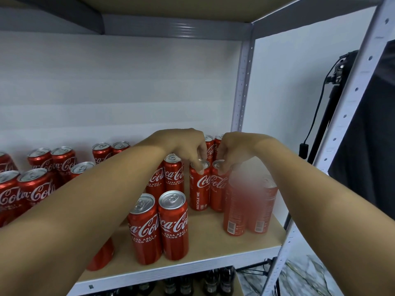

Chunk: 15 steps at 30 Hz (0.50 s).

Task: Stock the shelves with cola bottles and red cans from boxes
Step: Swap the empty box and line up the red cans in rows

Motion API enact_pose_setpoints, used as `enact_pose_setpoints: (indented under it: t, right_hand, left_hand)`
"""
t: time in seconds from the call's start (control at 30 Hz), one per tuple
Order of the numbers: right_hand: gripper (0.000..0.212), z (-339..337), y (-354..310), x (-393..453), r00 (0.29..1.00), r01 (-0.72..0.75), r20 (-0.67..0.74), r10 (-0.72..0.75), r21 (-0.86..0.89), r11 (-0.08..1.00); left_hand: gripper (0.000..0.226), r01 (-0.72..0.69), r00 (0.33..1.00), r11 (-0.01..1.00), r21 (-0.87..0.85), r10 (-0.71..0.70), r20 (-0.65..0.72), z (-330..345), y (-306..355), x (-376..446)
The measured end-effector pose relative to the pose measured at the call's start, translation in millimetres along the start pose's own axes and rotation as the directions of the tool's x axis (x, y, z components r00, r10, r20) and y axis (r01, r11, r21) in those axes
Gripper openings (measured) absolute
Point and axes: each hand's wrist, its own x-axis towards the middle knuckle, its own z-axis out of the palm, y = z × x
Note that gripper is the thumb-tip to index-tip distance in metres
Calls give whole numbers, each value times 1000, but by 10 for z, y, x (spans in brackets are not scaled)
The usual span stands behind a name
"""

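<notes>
Both hands were over the right-hand part of the shelf (213, 256), each on top of its own upright Coca-Cola can, the two cans standing touching side by side in the middle depth of the board. The left hand (188, 144) came down from above with fingers (199, 165) curled over the rim of the left can (199, 184), pinching it at the lid; the right hand (233, 150) did the same on the right can (219, 184), fingertips on its rim. Key relation: each can sat directly below its own fingers, long axis vertical, lid up, so the grip was top-down along the axis and neither hand had to cross. The left can's logo faced the front edge with "RECYCLE ME" down the side; the right can's logo also faced front. Just right of them, toward the right edge, a pair of blurred cans (248, 208) showed barcodes forward, so those were turned backwards. In front, near the front edge, stood another upright pair (159, 227); more cans (27, 189) filled the left part and the back right corner. Cola bottles (211, 283) showed dimly on the lower shelf. My read: final seating or small nudge of the held pair. Risk: tipping tight neighbours.
</notes>
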Motion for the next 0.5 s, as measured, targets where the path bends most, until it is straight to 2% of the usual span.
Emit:
enact_pose_setpoints:
  t: [0.1, 0.17, 0.3, 0.5]
  right_hand:
    - [39, -10, 16, 15, 999, 32, -7, -32, 12, 999]
    - [41, 4, 17, 13, 999, 29, -18, -29, 31, 999]
    - [38, 35, 18, 24, 999, -32, -35, 35, 62, 998]
    - [37, -18, 51, 49, 1000, 2, -17, -2, 25, 1000]
  left_hand:
    - [53, 1, 1000, 999, -48, -1, 13, 2, -28, 9]
    - [57, 50, 999, 996, -71, -49, 7, 24, -34, 34]
    - [52, 114, 993, 993, -5, -114, 41, 61, -6, 94]
    - [48, 8, 999, 1000, -6, -8, 44, 10, -25, 70]
